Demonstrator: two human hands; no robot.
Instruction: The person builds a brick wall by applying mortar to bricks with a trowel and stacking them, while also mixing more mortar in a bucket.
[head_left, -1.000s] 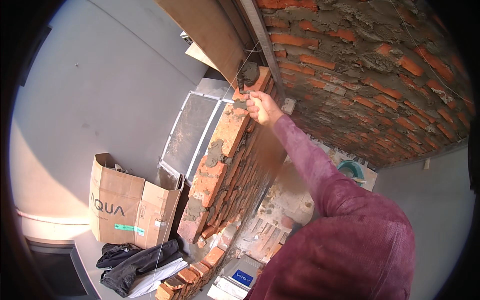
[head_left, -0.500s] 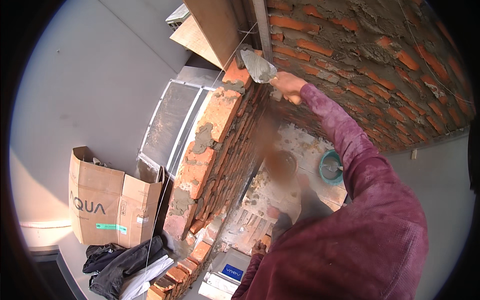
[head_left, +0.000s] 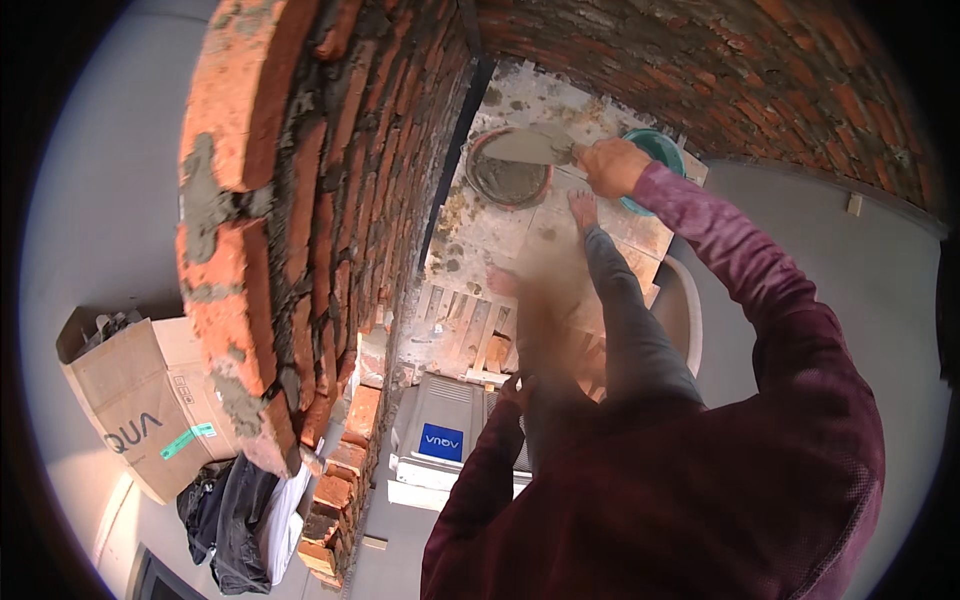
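My right hand (head_left: 612,166) is closed around the handle of a trowel (head_left: 530,146). Its mortar-smeared blade lies over a round pan of grey mortar (head_left: 510,185); whether it touches the mortar I cannot tell. Just behind this hand stands a teal bucket (head_left: 655,148), partly covered by it. Low near my body, my left hand (head_left: 514,388) is in shadow beside my leg, its fingers too dark to make out. Along the left rises a brick wall (head_left: 230,300), with patches of wet mortar on its top course.
A second brick wall (head_left: 700,80) closes off the far side. Below are a stained platform (head_left: 460,240), a grey box with a blue label (head_left: 425,440) and stacked bricks (head_left: 345,480). Beyond the left wall sit a cardboard box (head_left: 150,390) and dark cloth (head_left: 245,520).
My right hand has brought the trowel from the far end of the left wall's top down over the mortar pan. The view has shifted, showing more of the platform and my legs.
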